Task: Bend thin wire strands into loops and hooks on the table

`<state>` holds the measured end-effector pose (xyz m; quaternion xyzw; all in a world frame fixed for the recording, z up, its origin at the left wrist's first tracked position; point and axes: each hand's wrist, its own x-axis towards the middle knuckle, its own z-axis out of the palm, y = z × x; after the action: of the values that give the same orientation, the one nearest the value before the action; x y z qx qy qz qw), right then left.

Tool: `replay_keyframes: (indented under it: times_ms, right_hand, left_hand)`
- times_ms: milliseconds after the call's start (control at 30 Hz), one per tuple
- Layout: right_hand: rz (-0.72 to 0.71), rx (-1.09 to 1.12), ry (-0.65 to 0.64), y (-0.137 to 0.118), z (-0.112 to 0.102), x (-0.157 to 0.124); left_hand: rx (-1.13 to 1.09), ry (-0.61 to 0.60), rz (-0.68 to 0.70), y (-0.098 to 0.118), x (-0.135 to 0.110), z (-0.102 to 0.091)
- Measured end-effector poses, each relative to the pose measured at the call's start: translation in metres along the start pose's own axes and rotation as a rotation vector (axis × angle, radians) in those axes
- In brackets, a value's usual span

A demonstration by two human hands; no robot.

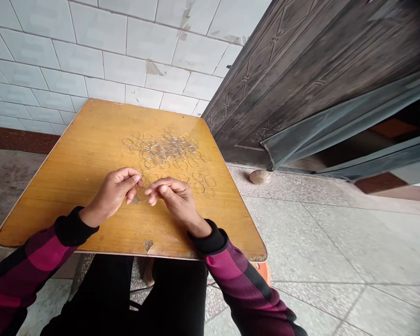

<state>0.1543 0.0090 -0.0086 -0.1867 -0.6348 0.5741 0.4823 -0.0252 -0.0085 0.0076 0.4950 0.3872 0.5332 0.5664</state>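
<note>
Over the near half of the wooden table, my left hand point(116, 190) pinches a thin wire ring point(142, 199) between thumb and forefinger. Close by on the right is my right hand point(175, 196), its thumb pressed against the forefinger at the ring's side. Whether those right fingers grip the ring or another small piece is too fine to make out. Just beyond both hands lies a loose pile of thin metal rings point(171, 148), tangled in the middle. Several single rings point(199, 187) are scattered to the right of my right hand.
The yellow-brown table point(73, 154) has a chipped patch at its near edge and meets a white tiled wall point(115, 65). A dark carved door point(259, 88) with a loose grey sheet stands at right. A roundish object point(260, 177) lies on the floor; something orange point(263, 270) shows under the table.
</note>
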Motion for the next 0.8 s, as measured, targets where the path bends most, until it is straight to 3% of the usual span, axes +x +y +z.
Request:
replay_keyframes:
  times_ms: [100, 233, 500, 667, 800]
  right_hand:
    - [0.060, -0.006, 0.039, 0.002, 0.002, 0.001]
    - [0.129, -0.298, 0.063, 0.002, 0.003, 0.000]
    - [0.063, -1.138, -0.129, 0.010, -0.001, -0.003]
    - [0.210, -1.359, -0.295, 0.000, 0.009, -0.001]
    - [0.271, -1.400, -0.341, -0.006, 0.014, 0.001]
  left_hand:
    - [0.173, -0.021, 0.050, -0.001, 0.000, -0.002]
    - [0.330, -0.035, 0.071, -0.005, -0.001, -0.005]
    - [0.611, 0.001, 0.234, -0.014, 0.000, -0.005]
    - [0.894, -0.036, 0.347, -0.017, 0.001, -0.005]
    - [1.001, -0.086, 0.390, -0.018, 0.002, -0.005]
